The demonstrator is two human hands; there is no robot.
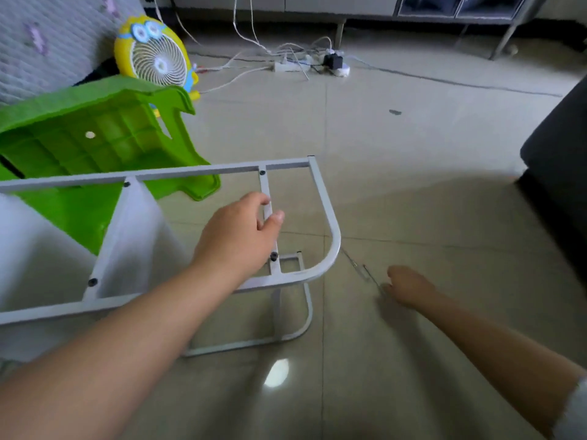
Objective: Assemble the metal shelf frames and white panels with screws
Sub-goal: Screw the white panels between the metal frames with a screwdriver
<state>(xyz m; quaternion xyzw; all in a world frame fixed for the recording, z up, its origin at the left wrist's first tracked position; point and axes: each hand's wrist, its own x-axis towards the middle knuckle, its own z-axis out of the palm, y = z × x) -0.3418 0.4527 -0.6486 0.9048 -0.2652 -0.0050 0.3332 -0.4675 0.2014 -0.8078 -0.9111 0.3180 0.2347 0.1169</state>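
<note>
There's the left hand [241,230], grip clamped on the frame's [330,223] crossbar with the panel [136,233] left of it, right hand [409,287] blurred at the thin tool [359,266] just right of the frame, grip unreadable, and a fumbled pickup could let that one-handed frame tip

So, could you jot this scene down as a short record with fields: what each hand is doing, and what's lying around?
left hand: grips a crossbar of the frame
right hand: low on the floor, at a thin tool; grip unclear, blurred
frame: on the floor, black screws fitted, white panel below it
nearby: green stool tipped over, yellow fan
</note>
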